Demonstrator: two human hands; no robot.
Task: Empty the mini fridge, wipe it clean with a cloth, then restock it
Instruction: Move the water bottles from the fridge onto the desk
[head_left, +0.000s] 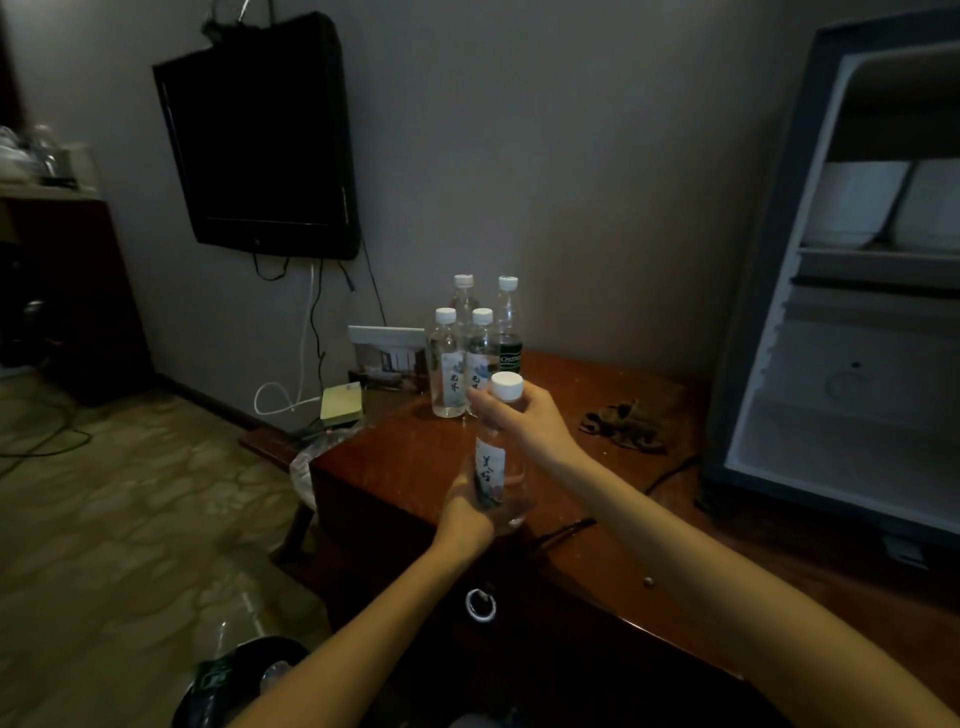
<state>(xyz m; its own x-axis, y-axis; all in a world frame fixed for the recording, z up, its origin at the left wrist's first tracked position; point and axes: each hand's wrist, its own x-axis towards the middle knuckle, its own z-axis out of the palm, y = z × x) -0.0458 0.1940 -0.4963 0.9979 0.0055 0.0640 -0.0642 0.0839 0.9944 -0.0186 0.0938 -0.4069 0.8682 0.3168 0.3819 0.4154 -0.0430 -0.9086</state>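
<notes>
Mini fridge (841, 405), grey outside and white inside, stands at the right end of the brown polished wooden table (405, 467) with its interior facing the camera; 2 pale, blurred shapes sit on its upper shelf.

Both hands hold 1 clear plastic water bottle (492, 470) with a white screw cap (506, 386) above the middle of the table, left of the fridge and apart from it. The left hand (462, 512) cups the bottle's base from below, fingers curled round it. The right hand (524, 415) wraps the neck just under the cap.

Behind the held bottle, 4 more clear white-capped bottles (448, 364) stand upright in a tight cluster near the wall. A crumpled brown cloth (626, 423) lies on the table between the bottles and the fridge. A black flat-screen television (260, 145) hangs on the wall.
</notes>
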